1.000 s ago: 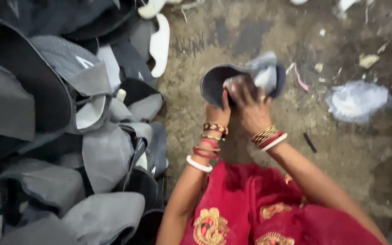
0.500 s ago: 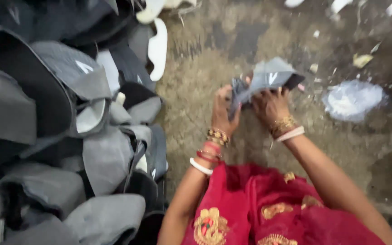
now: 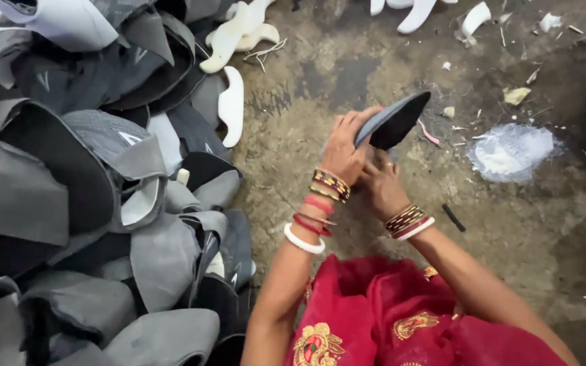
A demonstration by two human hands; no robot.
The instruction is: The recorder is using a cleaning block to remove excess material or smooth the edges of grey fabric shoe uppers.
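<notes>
A grey shoe upper (image 3: 396, 120) is held above the dirt floor, its toe pointing up and to the right. My left hand (image 3: 344, 146) grips its near end with the fingers wrapped over the edge. My right hand (image 3: 380, 184) sits just below it, fingers curled against the underside of the piece. Both wrists wear several bangles. A red embroidered garment (image 3: 401, 318) covers my lap at the bottom of the view.
A large heap of grey shoe uppers (image 3: 83, 203) fills the left side. White sole pieces (image 3: 230, 105) lie at its edge and along the top. A white powdery patch (image 3: 510, 150) and a small black stick (image 3: 453, 217) lie on the floor to the right.
The shoe upper has been turned from open side up to edge-on and raised a little. Both hands shifted with it, my right hand now under it.
</notes>
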